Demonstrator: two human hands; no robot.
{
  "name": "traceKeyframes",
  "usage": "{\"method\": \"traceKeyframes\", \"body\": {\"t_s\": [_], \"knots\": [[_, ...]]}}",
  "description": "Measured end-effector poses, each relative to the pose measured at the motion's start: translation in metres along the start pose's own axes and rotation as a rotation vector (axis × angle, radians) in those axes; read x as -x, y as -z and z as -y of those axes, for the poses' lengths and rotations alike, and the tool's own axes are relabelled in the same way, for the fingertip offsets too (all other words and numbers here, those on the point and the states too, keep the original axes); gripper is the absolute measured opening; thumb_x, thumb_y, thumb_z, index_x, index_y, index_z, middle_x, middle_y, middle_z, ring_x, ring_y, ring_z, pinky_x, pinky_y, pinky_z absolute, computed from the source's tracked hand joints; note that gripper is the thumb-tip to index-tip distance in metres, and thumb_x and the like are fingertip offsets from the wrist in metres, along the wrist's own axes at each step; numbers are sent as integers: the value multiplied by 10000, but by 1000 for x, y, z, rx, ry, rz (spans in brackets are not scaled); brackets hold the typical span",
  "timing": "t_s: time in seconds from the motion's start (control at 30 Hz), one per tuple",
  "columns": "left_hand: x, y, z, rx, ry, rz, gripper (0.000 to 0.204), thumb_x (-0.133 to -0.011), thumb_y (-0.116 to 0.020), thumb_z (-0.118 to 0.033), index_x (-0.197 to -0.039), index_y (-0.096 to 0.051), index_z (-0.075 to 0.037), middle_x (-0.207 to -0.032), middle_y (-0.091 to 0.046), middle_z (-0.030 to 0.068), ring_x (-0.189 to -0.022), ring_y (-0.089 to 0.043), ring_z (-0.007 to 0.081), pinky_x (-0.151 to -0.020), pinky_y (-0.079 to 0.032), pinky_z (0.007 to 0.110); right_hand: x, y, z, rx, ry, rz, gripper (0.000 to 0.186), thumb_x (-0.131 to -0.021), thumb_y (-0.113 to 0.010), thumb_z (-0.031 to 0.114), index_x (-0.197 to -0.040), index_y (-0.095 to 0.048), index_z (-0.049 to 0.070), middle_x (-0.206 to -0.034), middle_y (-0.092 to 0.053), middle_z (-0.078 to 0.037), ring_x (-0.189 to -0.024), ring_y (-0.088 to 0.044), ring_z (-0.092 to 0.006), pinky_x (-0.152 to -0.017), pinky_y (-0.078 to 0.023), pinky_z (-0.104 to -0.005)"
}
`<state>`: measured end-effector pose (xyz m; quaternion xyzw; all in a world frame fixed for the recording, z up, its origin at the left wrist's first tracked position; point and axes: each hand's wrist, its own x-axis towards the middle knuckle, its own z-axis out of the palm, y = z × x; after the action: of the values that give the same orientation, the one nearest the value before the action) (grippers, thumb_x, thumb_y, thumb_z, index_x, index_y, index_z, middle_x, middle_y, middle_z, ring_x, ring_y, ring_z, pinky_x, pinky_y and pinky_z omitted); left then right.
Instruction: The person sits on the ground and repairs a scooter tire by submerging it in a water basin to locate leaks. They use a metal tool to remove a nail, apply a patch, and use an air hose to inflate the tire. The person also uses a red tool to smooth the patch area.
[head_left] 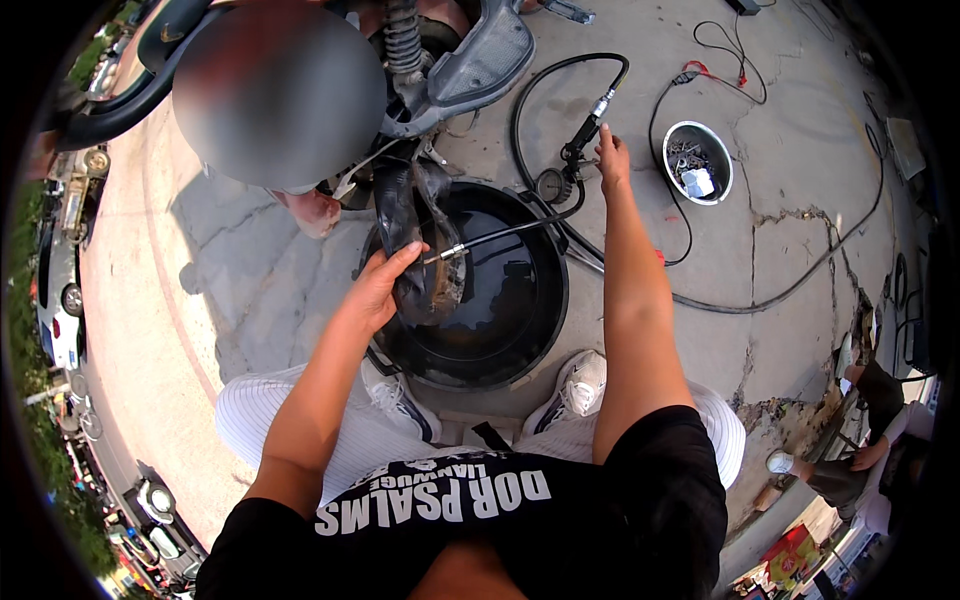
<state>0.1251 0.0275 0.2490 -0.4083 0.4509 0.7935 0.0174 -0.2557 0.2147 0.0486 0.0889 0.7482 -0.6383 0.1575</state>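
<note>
On my black T-shirt (640, 520), just nearer me than the black basin (540, 335), big white capital lettering (430, 507) runs upside down in rows, while the round gauge (550, 185) by the basin's far rim has markings too small to read.

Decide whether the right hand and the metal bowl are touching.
Apart: the head view shows grey floor and a black cable between the right hand and the metal bowl.

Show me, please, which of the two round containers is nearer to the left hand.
The large black basin, close to the left hand; the smaller silver bowl, with small pieces inside, stands right of the right hand.
</note>
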Motion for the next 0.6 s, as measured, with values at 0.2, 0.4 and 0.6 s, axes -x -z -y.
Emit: {"method": "traceKeyframes", "body": {"t_s": [0.2,0.4,0.6], "knots": [[-2,16,2,57,104,104,372,-898,-578,-345,-1095,-501,-39,-708,-516,39,-608,-528,144,-636,-523,359,-12,-44,17,-264,32,127,586,-862,-580,484,-1073,-535,-61,-803,-600,-125,-668,-608,-182,-580,-488,-308],[-5,17,-4,-36,81,253,498,-862,-615,-393,-1161,-458,-27,-749,-495,34,-632,-510,135,-671,-518,329,-21,-57,20,-216,29,-52,444,-874,-601,415,-801,-527,-17,-604,-552,-91,-468,-557,-185,-433,-468,-311],[-3,26,5,-38,20,274,641,-797,-688,-415,-1227,-432,-15,-852,-540,67,-782,-571,172,-706,-525,325,-19,-63,19,-168,74,-74,445,-869,-614,403,-772,-537,-24,-583,-561,-91,-460,-560,-171,-441,-479,-305]]}}
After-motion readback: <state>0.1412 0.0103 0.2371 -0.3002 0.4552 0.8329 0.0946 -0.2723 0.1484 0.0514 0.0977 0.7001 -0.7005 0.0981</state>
